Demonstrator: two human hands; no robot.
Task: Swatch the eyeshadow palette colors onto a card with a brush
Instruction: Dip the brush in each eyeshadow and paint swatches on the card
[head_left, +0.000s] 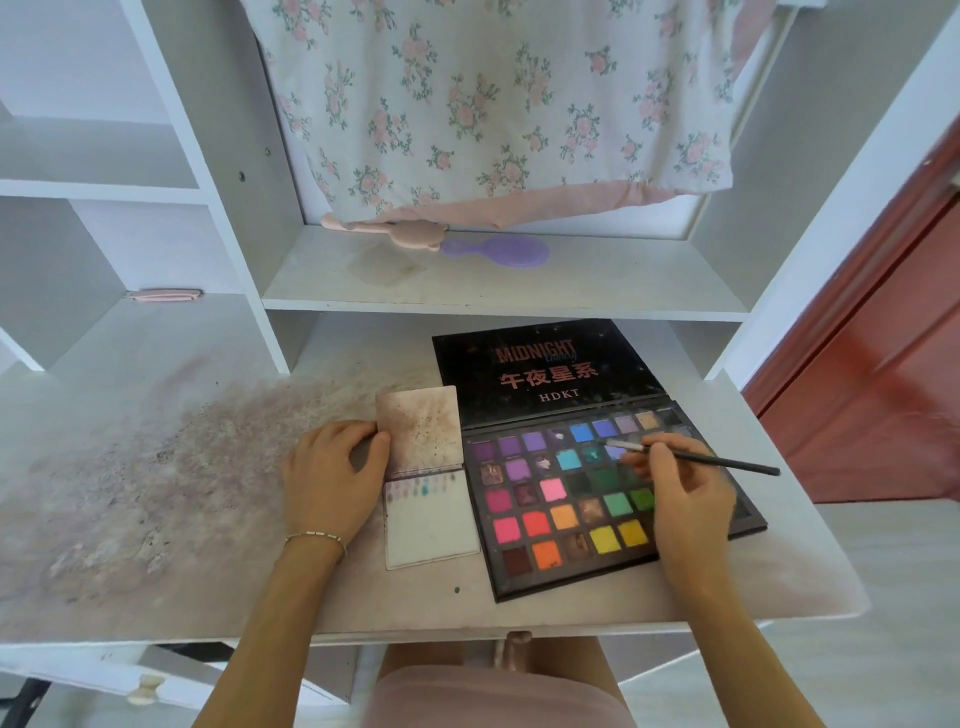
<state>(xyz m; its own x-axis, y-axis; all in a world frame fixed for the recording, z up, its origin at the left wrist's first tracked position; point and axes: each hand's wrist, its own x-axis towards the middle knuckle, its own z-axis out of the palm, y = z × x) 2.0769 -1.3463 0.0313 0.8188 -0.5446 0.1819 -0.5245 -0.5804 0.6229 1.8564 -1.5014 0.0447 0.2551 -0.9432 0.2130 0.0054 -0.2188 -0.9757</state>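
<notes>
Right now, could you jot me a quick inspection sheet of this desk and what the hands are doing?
Surface: white desk, stained with pinkish-purple powder on its left part.
Job's things: open eyeshadow palette, lid laid back; card left of it, a row of small swatches along its top edge; brush, tip over a blue pan.
Clutter: purple hairbrush and pink item on the shelf.
Grippers: left hand steadies the card's upper flap; right hand holds the brush.
Cables: nothing seen.
Surroundings: floral cloth hanging above; white shelving at left.
</notes>
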